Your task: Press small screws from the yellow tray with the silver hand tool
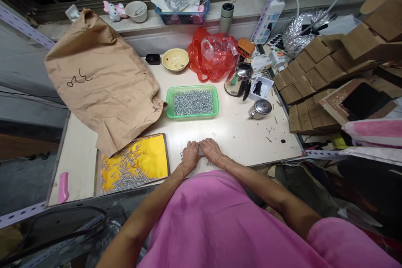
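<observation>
my left hand (190, 155) and right hand (211, 149) press together on a small packet (200, 151), pinching it; green tray (192, 101) lies straight ahead.

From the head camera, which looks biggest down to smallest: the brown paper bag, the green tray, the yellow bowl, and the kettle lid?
1. Brown paper bag, by far the largest.
2. Green tray.
3. Yellow bowl.
4. Kettle lid, though it looks close in size to the bowl, which sits farther from the camera.

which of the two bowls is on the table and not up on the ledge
The pale yellow round bowl, on the white table between the small black object and the red plastic bag. The white bowl sits on the ledge behind.
</observation>
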{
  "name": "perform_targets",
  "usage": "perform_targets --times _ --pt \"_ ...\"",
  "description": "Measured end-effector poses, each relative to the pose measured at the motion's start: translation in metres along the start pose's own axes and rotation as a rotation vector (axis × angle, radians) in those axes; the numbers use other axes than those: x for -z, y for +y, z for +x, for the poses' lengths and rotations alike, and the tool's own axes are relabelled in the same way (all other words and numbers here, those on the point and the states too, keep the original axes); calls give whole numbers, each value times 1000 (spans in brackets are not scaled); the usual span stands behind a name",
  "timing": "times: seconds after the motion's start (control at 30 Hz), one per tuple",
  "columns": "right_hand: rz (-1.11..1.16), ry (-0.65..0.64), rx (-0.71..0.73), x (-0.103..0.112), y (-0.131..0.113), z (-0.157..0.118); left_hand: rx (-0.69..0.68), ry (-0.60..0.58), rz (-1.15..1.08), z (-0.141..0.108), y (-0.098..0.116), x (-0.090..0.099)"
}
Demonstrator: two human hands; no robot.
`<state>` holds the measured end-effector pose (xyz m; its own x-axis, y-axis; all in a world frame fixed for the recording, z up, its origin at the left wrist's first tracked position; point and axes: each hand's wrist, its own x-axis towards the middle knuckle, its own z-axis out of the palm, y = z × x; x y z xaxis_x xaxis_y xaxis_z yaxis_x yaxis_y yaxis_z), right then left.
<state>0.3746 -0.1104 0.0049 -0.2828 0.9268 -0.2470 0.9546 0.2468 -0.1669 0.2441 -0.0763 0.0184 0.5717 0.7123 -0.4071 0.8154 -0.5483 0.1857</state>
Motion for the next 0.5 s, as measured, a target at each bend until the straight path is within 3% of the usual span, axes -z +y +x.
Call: perform_targets --times 0.5 --pt "-7 -22 71 -7 2 -5 -66 -28 35 -1 0 -4"
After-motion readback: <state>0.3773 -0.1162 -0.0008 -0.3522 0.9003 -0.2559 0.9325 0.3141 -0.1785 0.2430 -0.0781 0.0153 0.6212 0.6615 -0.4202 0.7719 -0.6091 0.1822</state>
